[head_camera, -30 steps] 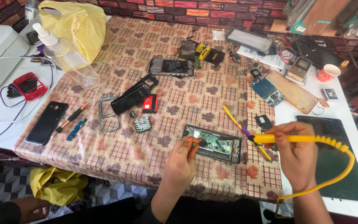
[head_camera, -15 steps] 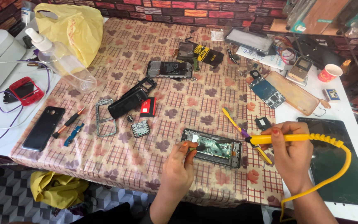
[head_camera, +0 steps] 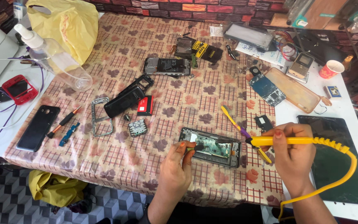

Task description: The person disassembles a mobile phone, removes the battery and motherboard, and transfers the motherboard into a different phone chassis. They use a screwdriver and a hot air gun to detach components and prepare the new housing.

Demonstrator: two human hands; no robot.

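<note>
The opened phone [head_camera: 210, 147] lies flat on the patterned tablecloth [head_camera: 154, 54], near the table's front edge, and serves as the reference for all positions below. Its long axis runs left to right, tilted slightly down toward the right.

The left hand [head_camera: 178, 166] rests at the phone's front left corner. Its fingers are pinched together on a small dark part [head_camera: 198, 147] held over the left half of the exposed board.

The right hand [head_camera: 291, 155] sits just off the phone's right end, closed around the yellow soldering iron [head_camera: 289, 141]. The iron lies nearly parallel to the phone's long axis, with its thin metal tip pointing left over the phone's middle. The tip ends just beside the pinched part; contact cannot be confirmed. A coiled yellow cord [head_camera: 340, 174] loops from the iron's rear, away from the phone.

Of the two hands, the left is nearer the board; the right reaches it only through the iron.

A yellow-and-purple tool [head_camera: 239, 126] lies just behind the phone's right end. A black tablet [head_camera: 336, 161] lies to the right, beyond the right hand. Further phone parts lie well behind and to the left.
</note>
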